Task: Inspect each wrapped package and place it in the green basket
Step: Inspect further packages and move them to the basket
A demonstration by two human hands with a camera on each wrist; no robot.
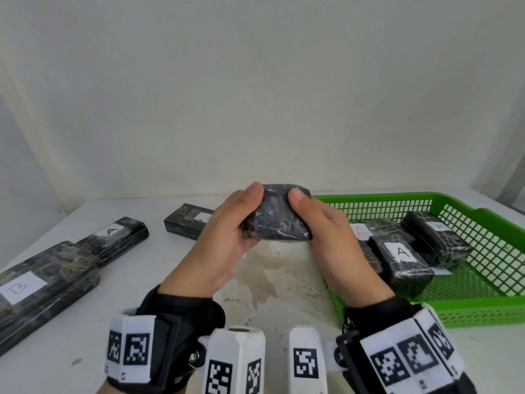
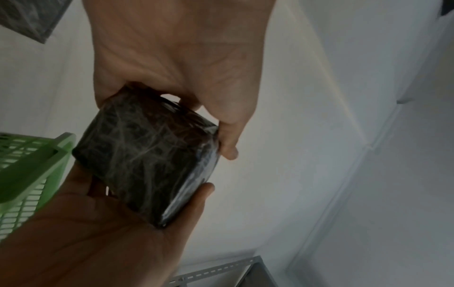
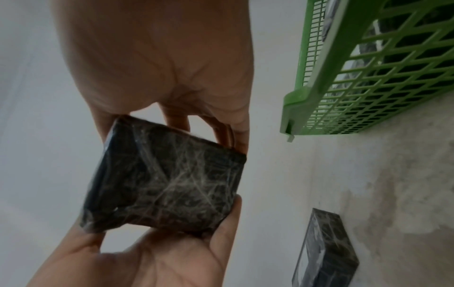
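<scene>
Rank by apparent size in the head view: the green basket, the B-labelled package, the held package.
1. green basket
2. B-labelled package, though it lies nearer the camera, which enlarges it
3. held package, gripped by the left hand and right hand

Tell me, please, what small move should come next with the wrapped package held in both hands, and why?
Probably carry the wrapped package rightward over the green basket: the left hand and right hand grip it above the table, beside the basket's near corner.
</scene>
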